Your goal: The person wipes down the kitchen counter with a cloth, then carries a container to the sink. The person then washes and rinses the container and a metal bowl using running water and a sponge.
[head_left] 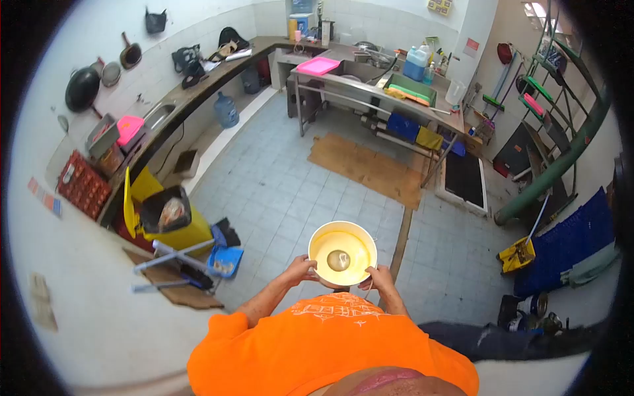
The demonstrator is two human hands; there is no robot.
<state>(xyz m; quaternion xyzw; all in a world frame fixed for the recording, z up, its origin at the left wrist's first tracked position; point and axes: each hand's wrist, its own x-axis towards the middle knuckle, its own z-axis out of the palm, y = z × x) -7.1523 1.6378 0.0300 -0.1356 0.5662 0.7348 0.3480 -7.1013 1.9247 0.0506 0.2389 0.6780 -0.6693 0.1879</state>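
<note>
A pale yellow bucket (360,247) is held up in front of my orange shirt, its mouth facing me. Inside, a small greyish patch shows at the bottom; whether it is liquid or residue I cannot make out. My left hand (301,270) grips the rim on the left side, fingers closed round it. On the right side my right hand (378,278) is closed on the rim, with the thin handle hanging close by. The bucket's underside is hidden.
A yellow bin (177,231) with its lid up stands at left, near a blue dustpan (226,259). Flattened cardboard (363,168) lies before the metal sink table (356,86). A yellow dustpan (516,256) and a green pipe (555,165) are at right.
</note>
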